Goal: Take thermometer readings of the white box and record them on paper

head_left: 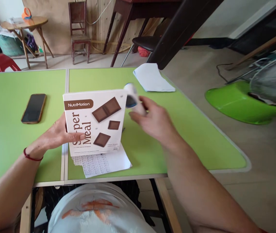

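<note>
My left hand (57,132) grips the left side of a white NutriMotion Super Meal box (104,132), its thumb across the front. The box is tilted up over the table, its front with pictures of chocolate pieces facing me. In my right hand (154,118) is a white handheld scanner (135,100), somewhat blurred, with a dark, blue-rimmed end. That end is by the box's upper right edge; whether they touch I cannot tell. Below the box lie sheets of handwritten paper (106,164), partly covered by it.
A phone (34,108) lies left on the green table (188,136). White papers (153,77) rest near its far edge, beside a dark post (176,35). Beyond stand a wooden chair (81,38) and a round table (34,23). A bright green object (239,100) is at right.
</note>
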A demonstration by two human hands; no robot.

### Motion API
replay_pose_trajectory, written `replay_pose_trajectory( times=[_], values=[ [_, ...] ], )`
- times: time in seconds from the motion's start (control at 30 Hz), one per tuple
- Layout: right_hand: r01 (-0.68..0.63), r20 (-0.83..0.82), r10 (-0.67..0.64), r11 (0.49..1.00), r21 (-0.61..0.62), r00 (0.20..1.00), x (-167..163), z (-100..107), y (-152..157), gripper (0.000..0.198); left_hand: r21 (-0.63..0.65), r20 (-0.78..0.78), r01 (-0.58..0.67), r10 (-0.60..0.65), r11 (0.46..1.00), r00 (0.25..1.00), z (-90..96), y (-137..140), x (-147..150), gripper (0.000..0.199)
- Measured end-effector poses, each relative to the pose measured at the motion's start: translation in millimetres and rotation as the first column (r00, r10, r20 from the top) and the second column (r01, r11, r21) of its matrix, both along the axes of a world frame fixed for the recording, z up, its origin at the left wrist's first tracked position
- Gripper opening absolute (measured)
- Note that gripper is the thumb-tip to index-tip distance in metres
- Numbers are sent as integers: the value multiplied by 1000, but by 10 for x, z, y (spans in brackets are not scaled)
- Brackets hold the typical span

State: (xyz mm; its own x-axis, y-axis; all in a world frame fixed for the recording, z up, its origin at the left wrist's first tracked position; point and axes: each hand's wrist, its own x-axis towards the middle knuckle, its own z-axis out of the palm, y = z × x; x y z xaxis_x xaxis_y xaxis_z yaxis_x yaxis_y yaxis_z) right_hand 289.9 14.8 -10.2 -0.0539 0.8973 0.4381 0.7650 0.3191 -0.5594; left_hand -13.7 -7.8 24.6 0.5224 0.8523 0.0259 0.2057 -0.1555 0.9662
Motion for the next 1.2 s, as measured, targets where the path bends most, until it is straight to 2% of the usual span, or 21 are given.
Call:
replay_pose_trajectory(
  times=[0.03,0.07,0.13,0.17,0.2,0.27,0.33,0.4,0.57,0.73,0.8,1.07,1.2],
  values=[
    [70,-189,-75,997,-32,979,-44,108,-134,17,0,-16,4,-4,1000,1000,1,-3,-7,46],
    [49,-373,-63,998,-46,925,-110,201,-279,17,1,-33,10,-10,1000,999,4,-7,-12,42],
    [-146,-712,61,988,-59,699,-296,320,-577,25,9,-57,30,-30,999,998,10,-12,-17,34],
    [-250,-812,99,966,-59,575,-409,341,-715,29,19,-56,42,-41,999,998,12,-14,-17,30],
    [-362,-873,125,930,-62,472,-525,339,-836,32,29,-49,56,-55,998,997,12,-15,-16,27],
    [-478,-949,78,875,-82,305,-740,289,-1004,33,43,-20,80,-79,996,997,6,-15,-13,25],
    [-537,-974,-4,834,-129,228,-890,217,-1072,33,33,17,86,-86,996,996,-10,-12,-13,28],
    [-581,-974,-21,799,-152,225,-953,156,-1075,31,5,43,76,-76,997,996,-31,-6,-16,35],
    [-628,-954,23,757,-179,299,-907,78,-1064,25,-34,27,71,-70,997,997,-52,9,-19,53],
    [-707,-968,36,690,-156,249,-916,98,-1052,27,12,47,87,-88,996,995,26,14,11,54],
    [-701,-968,29,695,-159,248,-933,117,-1032,27,9,33,81,-81,997,996,50,14,17,53],
    [-613,-951,19,769,-183,308,-994,125,-1005,26,-25,31,95,-94,995,995,27,23,-8,45],
    [-611,-955,13,771,-180,297,-1011,113,-1011,27,-1,7,111,-111,994,994,23,30,-18,38]
  ],
)
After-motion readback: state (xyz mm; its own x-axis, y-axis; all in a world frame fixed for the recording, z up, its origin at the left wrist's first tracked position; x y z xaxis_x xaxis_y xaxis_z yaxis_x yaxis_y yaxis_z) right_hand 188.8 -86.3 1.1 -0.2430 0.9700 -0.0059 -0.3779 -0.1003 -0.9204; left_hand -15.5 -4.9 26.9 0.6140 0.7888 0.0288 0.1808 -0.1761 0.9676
